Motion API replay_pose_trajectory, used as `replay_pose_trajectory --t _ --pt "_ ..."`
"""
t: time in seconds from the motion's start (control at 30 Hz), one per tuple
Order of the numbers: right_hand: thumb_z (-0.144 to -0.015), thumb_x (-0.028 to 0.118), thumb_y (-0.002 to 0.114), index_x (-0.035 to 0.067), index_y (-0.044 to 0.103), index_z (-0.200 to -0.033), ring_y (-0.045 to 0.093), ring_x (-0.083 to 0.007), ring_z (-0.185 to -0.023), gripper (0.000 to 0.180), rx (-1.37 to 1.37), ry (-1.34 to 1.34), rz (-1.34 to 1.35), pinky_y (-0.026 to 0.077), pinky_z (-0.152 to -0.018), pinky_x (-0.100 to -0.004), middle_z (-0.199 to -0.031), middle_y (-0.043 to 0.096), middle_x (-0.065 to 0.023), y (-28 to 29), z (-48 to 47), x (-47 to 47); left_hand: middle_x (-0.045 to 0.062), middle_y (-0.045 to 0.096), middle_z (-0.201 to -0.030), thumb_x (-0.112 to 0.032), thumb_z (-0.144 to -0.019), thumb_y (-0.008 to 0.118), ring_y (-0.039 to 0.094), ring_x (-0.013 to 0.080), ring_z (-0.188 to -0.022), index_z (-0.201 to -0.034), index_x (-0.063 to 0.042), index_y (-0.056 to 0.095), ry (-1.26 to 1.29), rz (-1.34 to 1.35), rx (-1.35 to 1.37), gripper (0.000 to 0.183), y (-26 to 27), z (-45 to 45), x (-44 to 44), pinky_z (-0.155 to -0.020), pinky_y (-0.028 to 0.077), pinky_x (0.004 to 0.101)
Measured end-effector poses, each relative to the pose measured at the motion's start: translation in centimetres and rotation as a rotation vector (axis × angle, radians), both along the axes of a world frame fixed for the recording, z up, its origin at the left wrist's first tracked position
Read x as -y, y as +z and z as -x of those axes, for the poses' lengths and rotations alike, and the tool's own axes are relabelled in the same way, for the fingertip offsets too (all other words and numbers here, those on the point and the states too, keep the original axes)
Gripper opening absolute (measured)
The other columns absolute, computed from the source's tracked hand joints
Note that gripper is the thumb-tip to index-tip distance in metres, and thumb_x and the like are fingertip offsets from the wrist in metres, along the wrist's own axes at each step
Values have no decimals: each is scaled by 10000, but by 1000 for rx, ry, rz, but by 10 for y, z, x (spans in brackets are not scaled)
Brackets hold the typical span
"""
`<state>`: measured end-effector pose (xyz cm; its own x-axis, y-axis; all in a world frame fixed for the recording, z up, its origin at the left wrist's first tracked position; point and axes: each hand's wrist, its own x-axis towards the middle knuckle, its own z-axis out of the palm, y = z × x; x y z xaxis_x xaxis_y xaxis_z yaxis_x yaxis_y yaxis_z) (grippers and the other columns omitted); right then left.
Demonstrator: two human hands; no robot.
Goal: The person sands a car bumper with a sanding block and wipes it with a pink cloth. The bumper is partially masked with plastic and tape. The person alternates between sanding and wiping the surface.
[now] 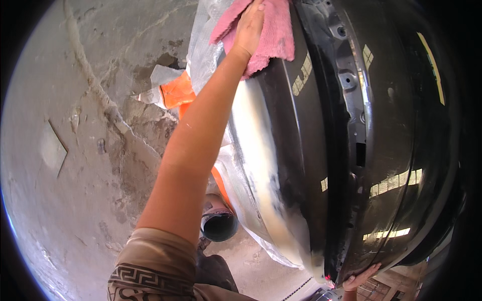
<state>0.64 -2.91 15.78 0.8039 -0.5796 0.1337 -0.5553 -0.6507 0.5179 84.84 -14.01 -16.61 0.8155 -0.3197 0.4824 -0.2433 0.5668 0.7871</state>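
Note:
My left hand (250, 28) lies over a pink plush cloth (276, 34), pressing it onto the dark painted edge of a car body. Below the cloth, a band of pale, sanded-looking filler or primer (256, 150) runs down the black body panel (290, 150). My left forearm crosses in front of part of the plastic sheeting. At the lower right, my right hand (361, 277) rests with fingers extended against another glossy black car panel (391, 210), holding nothing. Between the two panels, a recessed channel shows metal brackets (347, 80) with holes.
Clear plastic sheeting (203, 30) hangs along the car's left side. Beside it is an orange and white object (177, 92), partly hidden. A cylindrical container (219, 225) with a dark opening stands below. A flat angular piece (54, 148) lies on the cracked concrete floor (90, 188).

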Motion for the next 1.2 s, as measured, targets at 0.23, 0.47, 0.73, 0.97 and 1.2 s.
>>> replay_pose_trajectory --t 0.23,0.47,0.73,0.97,1.2 --pt "-1091 662 300 -80 163 -1711 179 -534 -1634 976 53 21 20 124 -1317 -644 -1765 162 -352 -1 2 2 100 692 -1364 -504 -1046 592 624 235 -1270 -1449 -117 653 -3 -263 -678 563 -42 31 -17 -1098 460 345" --pt "-1088 663 295 -62 161 -1718 178 -542 -1631 970 35 11 16 135 -1310 -661 -1766 167 -348 1 -4 1 106 801 -1124 -566 -1050 546 738 240 -1033 -1267 -92 746 247 -524 -664 558 8 48 -66 -934 538 339" --pt "-1090 663 293 -55 168 -1719 180 -546 -1630 963 27 6 3 134 -1308 -669 -1772 166 -333 3 -8 -1 152 725 -1290 -566 -1058 493 675 303 -1197 -1391 -92 654 314 -697 -610 601 5 84 -81 -1042 486 384" --pt "-1113 645 248 -84 106 -1713 149 -520 -1647 955 45 40 -22 138 -1325 -639 -1779 102 -342 1 -12 3 153 655 -1365 -536 -1062 497 607 309 -1265 -1439 -79 593 292 -491 -493 600 -64 184 -97 -1092 434 391" --pt "-1115 603 239 -47 123 -1726 105 -463 -1671 899 92 115 -76 91 -1350 -602 -1802 101 -280 -4 -31 4 155 585 -1440 -506 -1067 501 540 316 -1334 -1487 -66 533 172 -524 -575 609 -122 360 -124 -1142 383 398"
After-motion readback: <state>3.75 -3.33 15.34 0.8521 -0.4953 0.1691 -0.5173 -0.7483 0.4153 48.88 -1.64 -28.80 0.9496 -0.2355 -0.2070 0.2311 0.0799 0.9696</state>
